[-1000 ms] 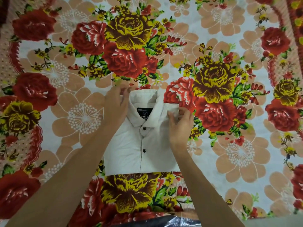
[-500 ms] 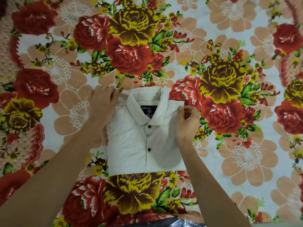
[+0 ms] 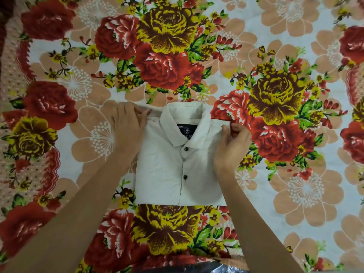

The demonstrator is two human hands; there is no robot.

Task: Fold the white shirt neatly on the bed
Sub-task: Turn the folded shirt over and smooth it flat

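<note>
Shirt folded to a compact rectangle; both shoulder corners under adjustment.

The white shirt (image 3: 177,174) lies buttoned front upward near the middle of the floral bed (image 3: 307,194). The left hand (image 3: 128,125) grips the shoulder corner on its side. The right hand (image 3: 232,142) pinches the opposite shoulder edge, judged to square the fold about the collar (image 3: 185,119). Task appears nearly complete.

Folded white shirt (image 3: 167,174), collar-up, on floral bed (image 3: 295,194)
</note>
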